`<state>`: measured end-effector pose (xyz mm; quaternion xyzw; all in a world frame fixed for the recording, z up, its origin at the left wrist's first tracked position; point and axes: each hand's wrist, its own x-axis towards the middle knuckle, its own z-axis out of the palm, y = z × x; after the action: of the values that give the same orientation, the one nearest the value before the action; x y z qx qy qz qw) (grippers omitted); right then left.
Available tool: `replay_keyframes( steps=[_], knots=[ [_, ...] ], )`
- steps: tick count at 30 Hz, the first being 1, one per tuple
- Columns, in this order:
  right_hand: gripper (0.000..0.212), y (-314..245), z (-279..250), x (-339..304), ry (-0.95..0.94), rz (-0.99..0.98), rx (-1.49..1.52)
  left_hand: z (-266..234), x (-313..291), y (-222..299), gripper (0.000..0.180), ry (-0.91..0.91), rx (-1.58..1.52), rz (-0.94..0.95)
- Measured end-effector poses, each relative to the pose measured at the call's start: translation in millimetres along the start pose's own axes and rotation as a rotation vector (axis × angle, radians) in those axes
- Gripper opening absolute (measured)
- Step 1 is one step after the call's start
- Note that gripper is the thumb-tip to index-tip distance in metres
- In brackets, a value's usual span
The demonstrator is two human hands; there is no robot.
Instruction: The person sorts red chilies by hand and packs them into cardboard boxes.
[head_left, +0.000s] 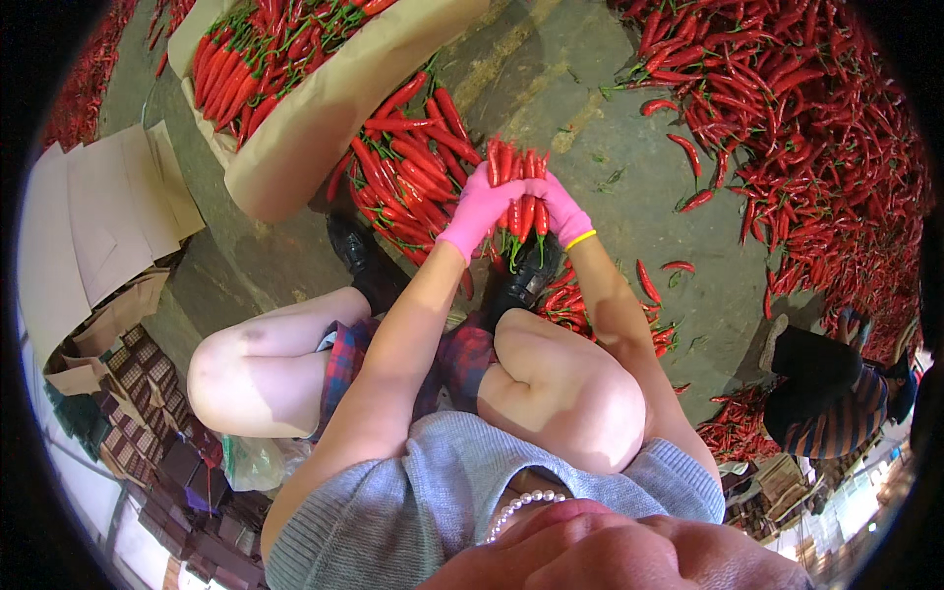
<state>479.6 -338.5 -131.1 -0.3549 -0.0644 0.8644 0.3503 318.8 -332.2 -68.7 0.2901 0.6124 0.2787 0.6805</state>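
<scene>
Both my hands wear pink gloves and close around one bunch of red chili peppers [526, 208], held out in front of me above the floor. The peppers lie side by side with their green stems pointing toward me. My left hand [482, 208] grips the bunch from the left, and my right hand [559, 205] wraps it from the right, its cuff edged in yellow. Just left of my hands is a pile of loose red chili peppers [403, 182] on the floor. A smaller heap of chili peppers [565, 303] lies beneath my right forearm.
A paper-lined box [305, 157] of neatly laid chili peppers stands at the upper left. A huge chili heap [787, 108] covers the right side. Flattened cardboard [84, 231] leans at the left. Another person [826, 388] crouches at the right. My black shoes [359, 258] flank the near pile.
</scene>
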Motion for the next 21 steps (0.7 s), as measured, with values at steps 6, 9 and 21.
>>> replay_keyframes(
  steps=[6,9,21],
  knots=[
    [0.053,6.9,-25.5,-19.9,-0.01,-0.004,0.032,8.1,-6.9,-23.8,0.048,-0.158,-0.401,0.021],
    [0.052,-5.8,19.4,-28.7,-0.054,0.081,-0.128,-18.1,-31.3,-33.2,0.047,-0.13,-0.582,-0.064],
    [0.097,62.7,62.2,-41.0,-0.124,-0.097,-0.735,-41.8,-125.3,-69.8,0.052,0.03,-0.632,-0.011]
  ],
)
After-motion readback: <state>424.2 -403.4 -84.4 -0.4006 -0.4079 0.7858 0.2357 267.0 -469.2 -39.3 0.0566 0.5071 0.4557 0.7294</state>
